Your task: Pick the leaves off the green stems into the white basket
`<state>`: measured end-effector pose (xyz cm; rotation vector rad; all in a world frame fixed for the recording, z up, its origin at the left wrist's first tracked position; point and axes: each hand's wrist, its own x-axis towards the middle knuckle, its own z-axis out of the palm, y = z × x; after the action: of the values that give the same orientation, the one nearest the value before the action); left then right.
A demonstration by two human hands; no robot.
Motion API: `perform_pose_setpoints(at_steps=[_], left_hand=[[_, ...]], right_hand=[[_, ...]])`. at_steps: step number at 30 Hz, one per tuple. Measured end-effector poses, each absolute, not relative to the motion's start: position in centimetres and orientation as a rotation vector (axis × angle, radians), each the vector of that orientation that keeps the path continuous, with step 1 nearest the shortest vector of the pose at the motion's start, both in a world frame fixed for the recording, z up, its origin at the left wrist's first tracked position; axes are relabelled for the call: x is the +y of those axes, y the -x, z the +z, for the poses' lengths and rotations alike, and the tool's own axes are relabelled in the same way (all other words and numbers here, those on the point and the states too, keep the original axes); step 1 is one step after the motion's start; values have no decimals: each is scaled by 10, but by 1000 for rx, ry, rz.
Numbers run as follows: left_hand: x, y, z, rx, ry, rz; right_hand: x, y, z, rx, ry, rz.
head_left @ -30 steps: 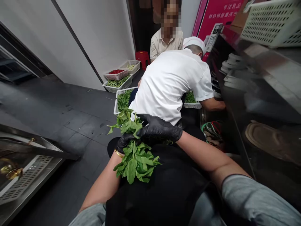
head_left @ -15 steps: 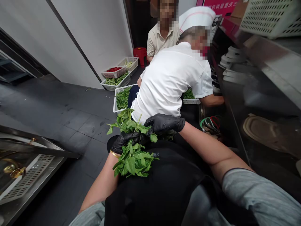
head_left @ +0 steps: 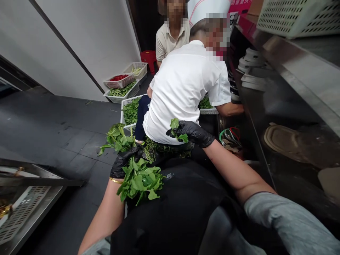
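Bunch of greens [head_left: 140, 179]: in the left hand, over the wearer's lap; leaves spread out both above and below the grip.
Left hand [head_left: 125, 162]: black-gloved, closed around the middle of the bunch, a gold-coloured bracelet [head_left: 116, 180] at its wrist.
Sprig [head_left: 174, 124]: a small leafy piece in the right hand, apart from the bunch.
Right hand [head_left: 198, 134]: black-gloved, its fingers clamped on the sprig; the two hands were apart.
Lap: a black apron [head_left: 183, 205] lay below the bunch.
Loose stems [head_left: 150, 150]: a thin green tangle beyond the apron, between the hands.
Co-worker in white [head_left: 183, 94]: bent forward just ahead, back to the wearer, right arm reaching toward the dark counter side.
Leaf basket [head_left: 128, 128]: white, full of greens, at the co-worker's left.
Farther baskets: red produce in one basket [head_left: 118, 84], resting on another of long green vegetables [head_left: 130, 94].
Red stool [head_left: 148, 58]: beside a seated person in a cream shirt [head_left: 170, 40].
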<state>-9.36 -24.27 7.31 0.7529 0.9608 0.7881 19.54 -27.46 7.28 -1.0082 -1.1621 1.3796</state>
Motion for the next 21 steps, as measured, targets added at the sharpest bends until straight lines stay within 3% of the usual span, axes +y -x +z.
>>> perform_pose_setpoints(at_steps=[8,17,21], left_hand=[[-254,42,68,961,-910,697],[-240,52,46,974,-724,609],[-242,47,43,967,-660,651]], right_hand=[[-278,-140,51,-1069,916,1395],[-278,-147,36,-1517,1113,893],[-274,-149,34,-1436,976,1129]])
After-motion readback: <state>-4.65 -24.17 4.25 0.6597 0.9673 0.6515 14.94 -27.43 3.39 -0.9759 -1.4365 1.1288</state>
